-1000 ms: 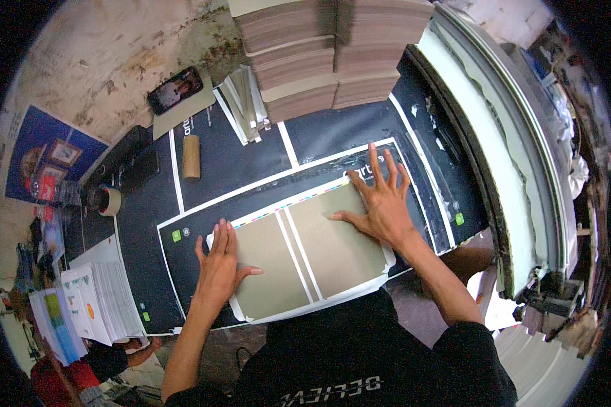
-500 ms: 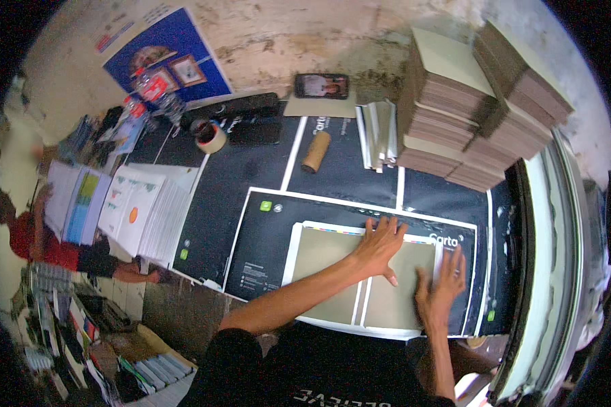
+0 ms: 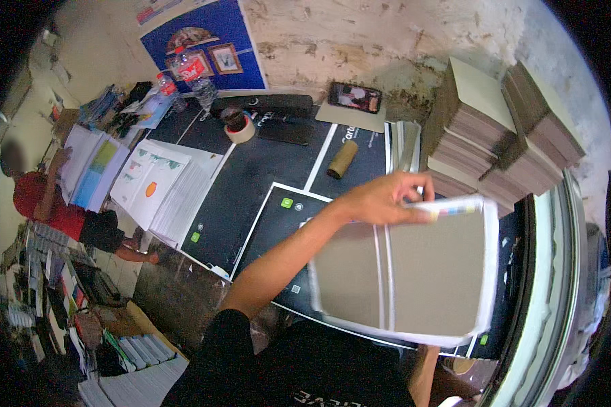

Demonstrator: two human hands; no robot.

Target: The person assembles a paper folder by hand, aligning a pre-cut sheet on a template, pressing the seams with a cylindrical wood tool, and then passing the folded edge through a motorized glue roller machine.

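Note:
A book cover sheet (image 3: 434, 278) is lifted off the table and tilted. It carries two grey-brown boards side by side with a narrow strip between them, and its white edges are folded over. My left hand (image 3: 390, 198) reaches across and grips its far edge between thumb and fingers. My right forearm (image 3: 424, 376) comes up at the sheet's near edge; the hand itself is hidden behind the sheet. Under it lies a black printed sheet with white border lines (image 3: 278, 224).
Grey board stacks (image 3: 472, 115) stand at the back right. Cardboard tube (image 3: 343, 159), tape roll (image 3: 239, 127), phone (image 3: 355, 97) and bottles (image 3: 193, 71) sit along the back. A paper stack (image 3: 170, 197) is at left, near another person in red (image 3: 34, 200). A metal-edged frame (image 3: 546, 271) borders the right.
The cover sheet has risen from the table and shifted right. My left hand has gone from lying flat on it to gripping its far edge. My right hand has passed behind the sheet.

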